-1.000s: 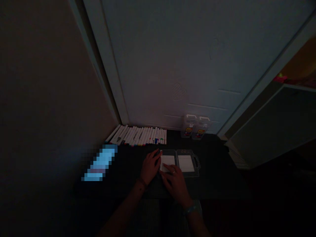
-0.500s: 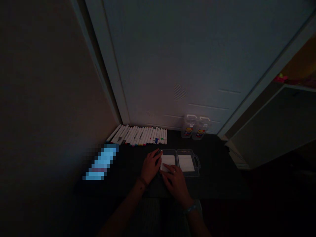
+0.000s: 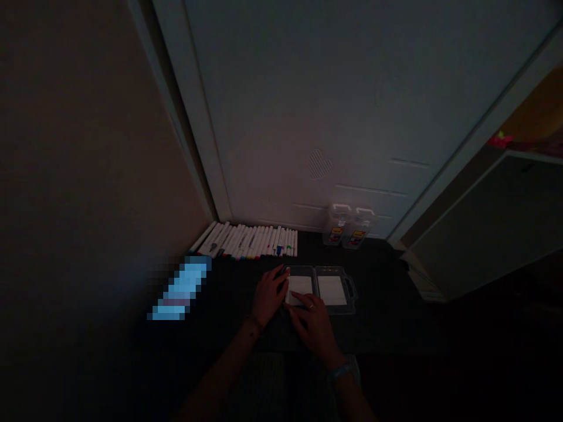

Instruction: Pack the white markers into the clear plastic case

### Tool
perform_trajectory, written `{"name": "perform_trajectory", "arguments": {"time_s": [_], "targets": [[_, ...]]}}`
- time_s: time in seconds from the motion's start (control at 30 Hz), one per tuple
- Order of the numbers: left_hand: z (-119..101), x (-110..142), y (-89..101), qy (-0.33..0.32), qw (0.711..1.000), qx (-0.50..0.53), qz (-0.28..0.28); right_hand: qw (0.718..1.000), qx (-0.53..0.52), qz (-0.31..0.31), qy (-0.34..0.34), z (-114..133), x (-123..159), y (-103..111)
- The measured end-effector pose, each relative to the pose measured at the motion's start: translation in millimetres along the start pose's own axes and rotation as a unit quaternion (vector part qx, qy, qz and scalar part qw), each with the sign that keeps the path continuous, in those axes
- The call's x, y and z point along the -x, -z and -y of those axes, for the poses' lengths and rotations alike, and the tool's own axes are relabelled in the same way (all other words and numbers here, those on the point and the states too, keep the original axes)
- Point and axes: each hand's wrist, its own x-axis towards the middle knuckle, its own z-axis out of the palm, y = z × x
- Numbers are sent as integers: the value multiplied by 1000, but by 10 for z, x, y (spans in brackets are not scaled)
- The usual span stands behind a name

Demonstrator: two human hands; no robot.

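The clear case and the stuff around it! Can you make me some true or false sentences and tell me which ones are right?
1. The clear case lies open on the dark table. True.
2. The markers stand upright in a cup. False: they lie side by side in a row.
3. The right hand is holding a marker. False: no marker shows in it; it reaches over the white piece in the case's left half.
4. The left hand is at the left side of the case. True.
5. Two clear containers stand upright at the back of the table. True.
6. The heart shape is on the table. False: it is on the pale panel behind the table.
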Motion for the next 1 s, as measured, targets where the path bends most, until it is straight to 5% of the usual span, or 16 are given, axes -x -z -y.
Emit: {"name": "perform_trajectory", "arguments": {"time_s": [1.0], "targets": [[-2, 2, 1, 3, 1000, 1, 6, 1000, -29, -12, -1, -33, 15, -62]]}}
